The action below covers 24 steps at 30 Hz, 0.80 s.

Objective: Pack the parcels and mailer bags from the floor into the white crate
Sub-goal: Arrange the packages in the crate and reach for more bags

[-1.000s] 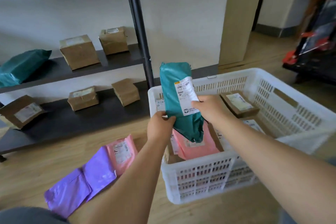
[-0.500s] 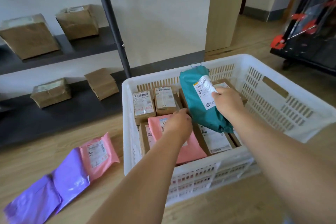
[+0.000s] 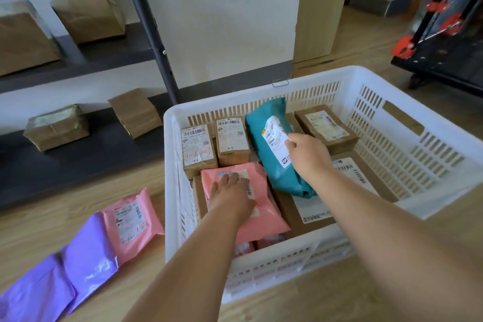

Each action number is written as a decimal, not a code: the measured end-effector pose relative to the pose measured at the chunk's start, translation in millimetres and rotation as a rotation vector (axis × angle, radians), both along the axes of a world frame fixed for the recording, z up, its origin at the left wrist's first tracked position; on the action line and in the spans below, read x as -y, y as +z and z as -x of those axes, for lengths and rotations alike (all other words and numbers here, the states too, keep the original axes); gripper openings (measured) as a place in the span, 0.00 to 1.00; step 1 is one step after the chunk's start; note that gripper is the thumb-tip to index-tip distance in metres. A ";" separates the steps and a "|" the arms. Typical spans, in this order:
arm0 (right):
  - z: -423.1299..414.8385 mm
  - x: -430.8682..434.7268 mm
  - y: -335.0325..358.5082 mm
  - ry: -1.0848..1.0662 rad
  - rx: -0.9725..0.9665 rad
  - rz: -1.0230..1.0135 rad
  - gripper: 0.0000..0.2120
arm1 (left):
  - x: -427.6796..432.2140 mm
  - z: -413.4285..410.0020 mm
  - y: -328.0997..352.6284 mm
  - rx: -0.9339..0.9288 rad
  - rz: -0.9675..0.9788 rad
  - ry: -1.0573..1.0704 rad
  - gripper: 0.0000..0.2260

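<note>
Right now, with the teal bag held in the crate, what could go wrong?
1. The right hand has only a small grip on the teal bag, near its label; the bag lies tilted over boxes and may slide once released.
2. The left hand presses the pink bag flat; it may shift when freed.
3. The bottom of the crate looks covered, so the pink floor bag and purple bag would sit on top and could slip.

The left hand [image 3: 230, 193] lies flat; the right hand [image 3: 308, 155] curls, pinching.
</note>
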State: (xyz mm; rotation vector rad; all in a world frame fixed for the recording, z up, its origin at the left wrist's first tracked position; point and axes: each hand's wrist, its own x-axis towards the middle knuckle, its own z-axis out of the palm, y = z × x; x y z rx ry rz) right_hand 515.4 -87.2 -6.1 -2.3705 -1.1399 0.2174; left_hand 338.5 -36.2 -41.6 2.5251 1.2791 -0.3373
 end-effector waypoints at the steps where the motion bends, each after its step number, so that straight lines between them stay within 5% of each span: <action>1: 3.4 -3.6 -2.9 0.020 0.014 0.014 0.16 | -0.1 0.5 -0.7 0.012 0.007 0.008 0.28; 12: 13.1 -16.0 -17.1 0.144 0.044 0.331 0.27 | -5.6 -0.9 -12.2 -0.005 0.051 -0.020 0.25; 24: 30.2 -12.7 -11.8 0.006 0.004 0.243 0.29 | -5.6 19.5 18.9 0.266 0.006 0.123 0.24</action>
